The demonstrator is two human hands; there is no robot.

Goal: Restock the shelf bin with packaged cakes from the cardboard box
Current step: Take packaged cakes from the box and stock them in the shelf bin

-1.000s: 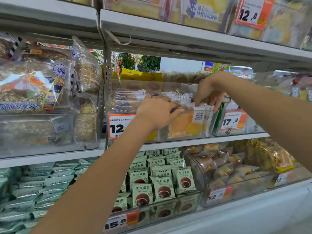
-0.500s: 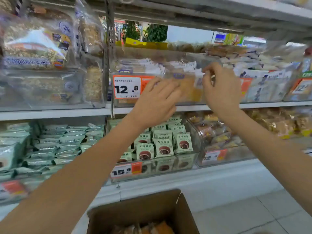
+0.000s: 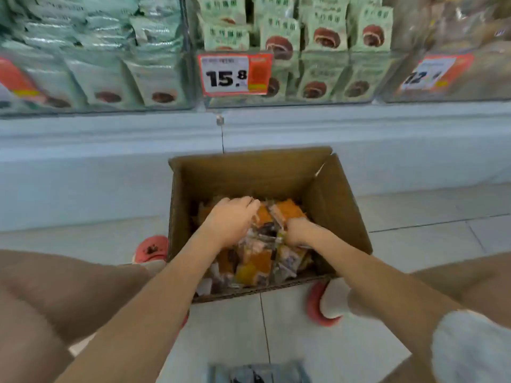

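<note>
Reaching into the cardboard box (image 3: 329, 200) at centre frame, the left hand (image 3: 231, 219) and right hand (image 3: 297, 230) curl onto the packaged cakes (image 3: 255, 262) heaped inside, apparently gripping some. Many packets remain; the target shelf bin lies out of view, so restocking seems unfinished.
</note>
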